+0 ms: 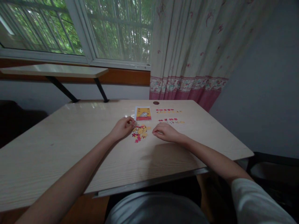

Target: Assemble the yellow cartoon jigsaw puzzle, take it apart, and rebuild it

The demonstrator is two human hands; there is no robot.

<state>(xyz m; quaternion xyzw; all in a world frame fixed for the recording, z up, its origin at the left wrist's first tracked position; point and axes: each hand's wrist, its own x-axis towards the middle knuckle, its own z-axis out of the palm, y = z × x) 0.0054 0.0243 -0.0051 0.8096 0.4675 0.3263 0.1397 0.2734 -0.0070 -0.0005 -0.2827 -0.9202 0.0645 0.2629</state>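
A loose pile of jigsaw puzzle pieces [140, 132] in yellow, pink and white lies on the table. At its left edge, my left hand [123, 127] is closed, with thumb and fingertips brought together; whatever they may pinch is too small to make out. My right hand [167, 132] rests just right of the pile, fingers curled and pressed together, their contents hidden. Behind the pile lies a picture card [143, 114] showing a white figure on yellow and red. Rows of sorted puzzle pieces [168, 110] are laid out to the right, the nearer ones partly behind my right hand.
The pale wooden table [77, 133] has a round cable hole [156, 103] near its back edge. A raised shelf [56, 71] on black brackets stands at the back left. Beyond are a window and a patterned curtain [187, 62]. A dark chair [275, 174] is at the right.
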